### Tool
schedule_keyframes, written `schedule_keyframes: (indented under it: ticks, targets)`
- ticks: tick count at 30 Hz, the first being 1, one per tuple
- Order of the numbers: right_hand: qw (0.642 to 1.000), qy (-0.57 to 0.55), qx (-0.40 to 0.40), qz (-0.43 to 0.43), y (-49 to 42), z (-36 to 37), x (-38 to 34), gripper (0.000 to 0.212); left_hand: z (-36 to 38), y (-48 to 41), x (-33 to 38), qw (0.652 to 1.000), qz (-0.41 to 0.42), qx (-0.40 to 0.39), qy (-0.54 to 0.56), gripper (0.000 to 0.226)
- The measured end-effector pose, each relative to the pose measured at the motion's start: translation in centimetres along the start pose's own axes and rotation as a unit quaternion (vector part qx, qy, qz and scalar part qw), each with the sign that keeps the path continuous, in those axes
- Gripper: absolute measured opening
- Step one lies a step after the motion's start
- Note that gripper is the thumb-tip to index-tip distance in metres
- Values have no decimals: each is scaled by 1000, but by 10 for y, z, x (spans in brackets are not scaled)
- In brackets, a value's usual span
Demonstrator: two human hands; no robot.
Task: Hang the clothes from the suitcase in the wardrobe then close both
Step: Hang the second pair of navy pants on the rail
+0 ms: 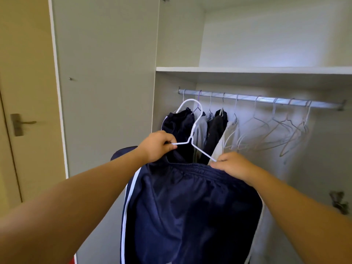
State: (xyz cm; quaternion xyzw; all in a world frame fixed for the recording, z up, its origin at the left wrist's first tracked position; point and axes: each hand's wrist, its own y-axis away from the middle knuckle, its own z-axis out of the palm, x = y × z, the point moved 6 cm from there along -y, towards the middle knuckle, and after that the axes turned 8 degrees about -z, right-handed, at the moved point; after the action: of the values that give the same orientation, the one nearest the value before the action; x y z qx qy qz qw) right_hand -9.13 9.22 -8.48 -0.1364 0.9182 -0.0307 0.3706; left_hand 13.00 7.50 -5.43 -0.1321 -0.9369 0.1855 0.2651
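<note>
Bottom hem of the navy blue shorts with white side stripes (190,206) is cut off by the frame edge at 6 o'clock. The lower part of the white wire hanger (194,128) is hidden under the shorts' elastic waistband and behind both hands. A dark blue shape at 9 o'clock of the left hand (158,146) sits behind the forearm; it is unclear what it is. A small red patch (72,261) at 7 o'clock is cropped and unidentifiable.

The left hand's fingers are curled tight, thumb and fingertips pinching the hanger's left arm end. The right hand (233,165) at 4 o'clock of it has its fingers curled, pinching the hanger's right arm end together with the waistband edge. The shorts hang below both hands at frame centre to 6 o'clock, in front of the open white wardrobe. The hanger hook points up toward 12 o'clock, just below the metal wardrobe rail (266,99), apparently not over it.

On the rail behind the hook are a dark navy garment (179,126), a grey garment (202,128), a black garment (217,126) and a pale beige garment (226,134), packed touching. Empty pale wire hangers (276,134) are at 2 o'clock. A white shelf (247,69) sits above the rail. The open wardrobe door (106,82) is at 10 o'clock, a metal room-door handle (21,123) at 9 o'clock.
</note>
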Motion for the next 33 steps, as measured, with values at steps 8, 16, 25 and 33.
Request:
schedule_keyframes:
  ticks: [8,16,25,33]
  targets:
    - [984,-112,4,137,32,-13,40,42,48,-9,27,998,-34,-41,37,39]
    - [932,-261,34,250,53,-17,78,30,88,-13,62,975,-93,-96,180,15]
    - [907,-321,139,232,22,-23,90,14,121,-55,62,970,-127,-118,169,15]
    - [898,-339,158,232,-45,-33,106,16,172,-139,68,983,-75,-133,106,35]
